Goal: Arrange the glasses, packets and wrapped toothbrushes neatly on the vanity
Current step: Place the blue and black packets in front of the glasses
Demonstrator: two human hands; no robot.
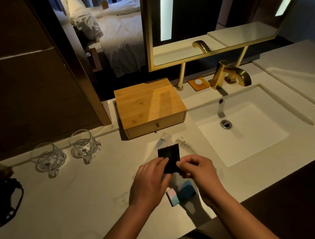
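Observation:
A small black packet [168,156] is pinched between my left hand [151,181] and my right hand [198,174], just above the white vanity top [84,196]. Behind the packet lie two clear-wrapped toothbrushes [163,139] [182,142], side by side near the sink's left edge. A pink and blue packet [180,192] rests on the counter under my hands, partly hidden by them. Two clear glasses [47,159] [83,145] stand upright at the left of the counter.
A wooden drawer box [148,105] sits behind the toothbrushes. The white sink [244,125] with a gold tap [229,74] fills the right side. A dark mesh object [6,202] lies at the far left edge. A gold-framed mirror [203,25] stands at the back.

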